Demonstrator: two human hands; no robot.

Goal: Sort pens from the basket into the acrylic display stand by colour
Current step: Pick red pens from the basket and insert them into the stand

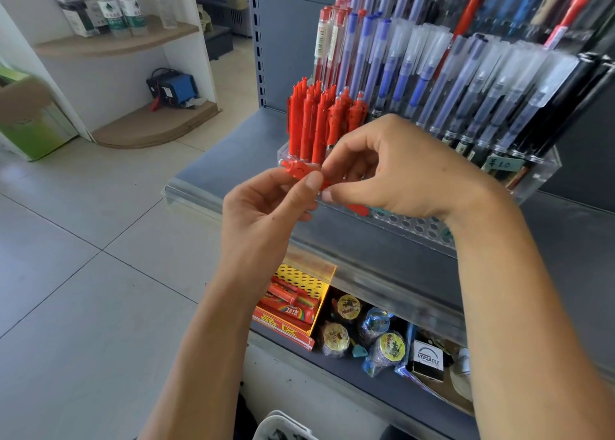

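A: What do the hands hold?

B: The left hand pinches a red pen between thumb and fingers, and the right hand pinches the same pen from the other side. The pen lies roughly level, just in front of the acrylic display stand.

A: And the stand?

B: It sits on the grey shelf. Red pens stand upright at its left end, blue ones beside them, black ones at the right. The right hand and wrist cover part of the perforated front row, where the holes that show hold nothing.

A: What else is around?

B: On the lower shelf, a yellow perforated box of red packets, some wrapped rolls and a box marked VERSATILE. A white basket rim shows at the bottom edge; its contents are too dim to tell. Bottles stand on a corner shelf at upper left.
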